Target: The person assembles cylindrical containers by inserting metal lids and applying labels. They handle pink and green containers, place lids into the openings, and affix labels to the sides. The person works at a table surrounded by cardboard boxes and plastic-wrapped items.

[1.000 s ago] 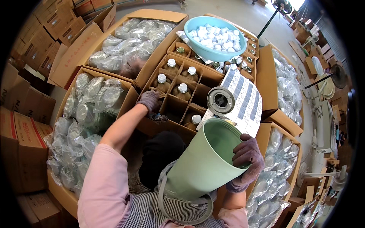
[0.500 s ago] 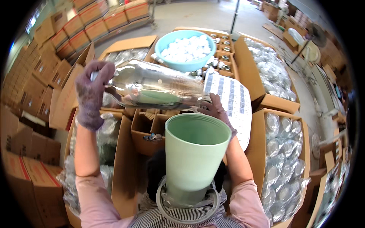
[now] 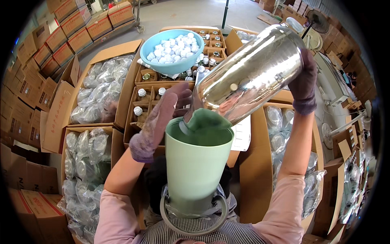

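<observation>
A shiny silver glass flask liner slants down from the upper right, its lower end just at the mouth of a pale green flask shell. My right hand, in a purple-grey glove, grips the liner's raised end. My left hand, gloved alike, is open beside the liner's lower end, fingers stretched out; their tips are partly hidden, so I cannot tell whether they touch it. The shell stands upright against my lap, with a grey ring-shaped handle at its lower part. The shell's rim hides part of the liner's neck.
A light blue basin of white caps stands on a divided carton ahead. White-capped silver necks poke from the carton's cells. Open cartons of plastic-wrapped glass pieces flank me. Stacked boxes stand far left, a fan far right.
The liner has swung from nearly level to a steep slant, its lower end now at the shell's mouth. My right hand has risen with its base; my left hand has come off the other end and opened.
</observation>
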### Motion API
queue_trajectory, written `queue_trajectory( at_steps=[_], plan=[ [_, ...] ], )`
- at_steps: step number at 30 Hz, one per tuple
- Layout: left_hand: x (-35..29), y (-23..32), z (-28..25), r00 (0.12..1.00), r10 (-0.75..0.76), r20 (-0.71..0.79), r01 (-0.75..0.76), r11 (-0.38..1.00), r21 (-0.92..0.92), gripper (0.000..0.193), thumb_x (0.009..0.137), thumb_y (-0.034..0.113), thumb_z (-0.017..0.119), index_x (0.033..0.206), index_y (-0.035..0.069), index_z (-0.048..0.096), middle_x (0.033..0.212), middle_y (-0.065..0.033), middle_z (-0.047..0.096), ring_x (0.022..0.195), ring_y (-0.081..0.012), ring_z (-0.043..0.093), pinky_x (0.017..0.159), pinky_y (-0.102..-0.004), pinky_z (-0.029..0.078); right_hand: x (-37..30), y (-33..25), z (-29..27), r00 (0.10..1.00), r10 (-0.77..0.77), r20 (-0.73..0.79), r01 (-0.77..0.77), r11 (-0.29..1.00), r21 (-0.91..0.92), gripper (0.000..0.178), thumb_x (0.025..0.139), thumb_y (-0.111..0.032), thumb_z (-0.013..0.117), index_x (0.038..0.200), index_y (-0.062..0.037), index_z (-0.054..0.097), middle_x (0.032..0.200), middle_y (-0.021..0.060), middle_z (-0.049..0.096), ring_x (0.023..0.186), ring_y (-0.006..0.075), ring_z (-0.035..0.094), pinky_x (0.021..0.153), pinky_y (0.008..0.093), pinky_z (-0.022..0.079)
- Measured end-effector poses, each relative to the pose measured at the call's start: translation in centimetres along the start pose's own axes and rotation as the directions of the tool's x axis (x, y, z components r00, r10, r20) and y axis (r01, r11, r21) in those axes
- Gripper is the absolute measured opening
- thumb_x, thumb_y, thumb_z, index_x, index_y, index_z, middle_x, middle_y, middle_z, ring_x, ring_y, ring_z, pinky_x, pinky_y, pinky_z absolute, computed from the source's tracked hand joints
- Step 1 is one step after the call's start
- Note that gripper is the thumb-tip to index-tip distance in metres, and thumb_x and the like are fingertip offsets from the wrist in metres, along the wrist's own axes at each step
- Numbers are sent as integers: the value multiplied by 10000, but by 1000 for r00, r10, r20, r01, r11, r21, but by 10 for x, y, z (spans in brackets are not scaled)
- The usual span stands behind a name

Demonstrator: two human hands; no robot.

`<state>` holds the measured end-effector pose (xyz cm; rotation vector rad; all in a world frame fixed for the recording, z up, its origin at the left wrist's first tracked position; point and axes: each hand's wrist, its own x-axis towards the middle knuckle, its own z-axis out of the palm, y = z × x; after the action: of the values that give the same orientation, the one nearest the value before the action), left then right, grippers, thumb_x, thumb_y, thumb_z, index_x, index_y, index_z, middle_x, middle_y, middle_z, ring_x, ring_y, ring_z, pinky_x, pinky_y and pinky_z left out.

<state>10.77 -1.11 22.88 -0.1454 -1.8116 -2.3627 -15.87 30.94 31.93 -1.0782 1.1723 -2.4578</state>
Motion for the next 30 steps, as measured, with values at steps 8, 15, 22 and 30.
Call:
queue_trajectory(
  at_steps=[8, 15, 22, 30],
  plan=[
    [-20, 0, 31, 995, 69, 68, -65, 996, -58, 939, 961, 697, 435, 1571, 25, 196, 1565, -125, 328, 1430, -223, 351, 1186, -384, 288, -6, 67, 109, 847, 267, 460, 155, 703, -694, 524, 932, -311, 660, 1365, -39, 551, 1288, 94, 615, 1188, 205, 590, 985, 340, 499],
    [-49, -12, 24, 999, 40, -17, -41, 996, -84, 901, 979, 635, 427, 1585, 34, 139, 1530, -184, 371, 1368, -291, 448, 1133, -419, 381, -59, 74, 173, 592, 684, 426, 21, 515, -857, 752, 849, -395, 766, 1433, -34, 462, 1344, 145, 568, 1240, 261, 559, 1038, 378, 473],
    [-56, -22, 25, 998, 55, 9, -54, 994, -95, 668, 1044, 405, 506, 1548, 22, 293, 1466, -144, 452, 1341, -221, 437, 1139, -362, 329, -50, 60, 206, 340, 880, 332, 327, 220, -919, 548, 918, -434, 670, 1257, -9, 598, 1059, 170, 670, 1013, 288, 666, 868, 396, 527],
    [-64, -28, 19, 996, 93, -10, -91, 989, 114, 605, 1039, 356, 520, 1487, -23, 373, 1442, -153, 480, 1328, -223, 457, 1124, -361, 344, -55, 88, 187, 237, 807, 542, 319, 462, -827, 546, 895, -384, 667, 1247, 17, 550, 1093, 206, 640, 1040, 334, 643, 907, 395, 515]
  ],
)
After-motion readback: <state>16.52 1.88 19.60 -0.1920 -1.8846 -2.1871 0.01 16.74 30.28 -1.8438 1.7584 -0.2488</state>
